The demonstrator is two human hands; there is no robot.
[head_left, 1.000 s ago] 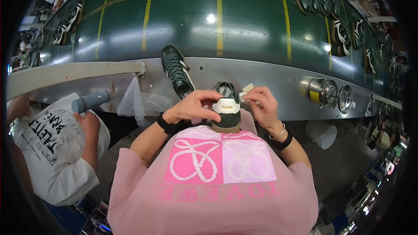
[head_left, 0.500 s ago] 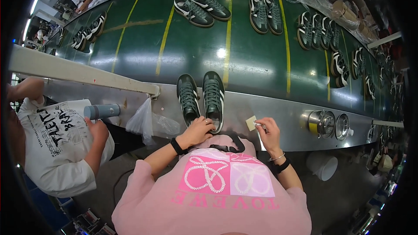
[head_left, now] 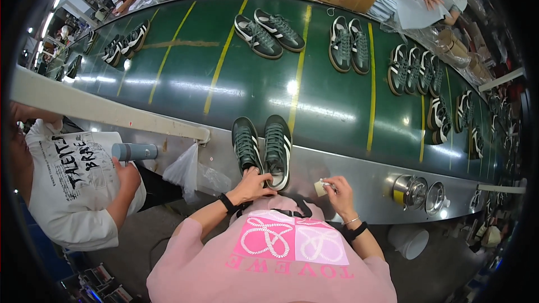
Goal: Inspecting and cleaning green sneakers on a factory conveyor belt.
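Note:
A pair of dark green sneakers with white stripes stands on the metal ledge, toes pointing away from me: the left sneaker [head_left: 245, 143] and the right sneaker [head_left: 277, 148]. My left hand [head_left: 250, 186] is closed at their heels, its fingers curled at the left sneaker's opening and touching the right one's heel. Part of the left heel is hidden behind it. To the right, my right hand [head_left: 340, 195] pinches a small pale yellow square pad [head_left: 319, 188] over the ledge. A bit of white shows at those fingertips; what it is I cannot make out.
Beyond the ledge, a green conveyor belt [head_left: 224, 87] with yellow lines carries several sneaker pairs. A white rail [head_left: 112, 104] crosses on the left, where a seated person [head_left: 84, 191] holds a grey-blue bottle [head_left: 135, 151]. Metal pots [head_left: 414, 192] stand at the ledge's right.
The whole view has shifted, with things lower in the picture. My right hand has drawn slightly nearer the sneakers, and the pad now sits closer in its fingers. My left hand stays at the heels.

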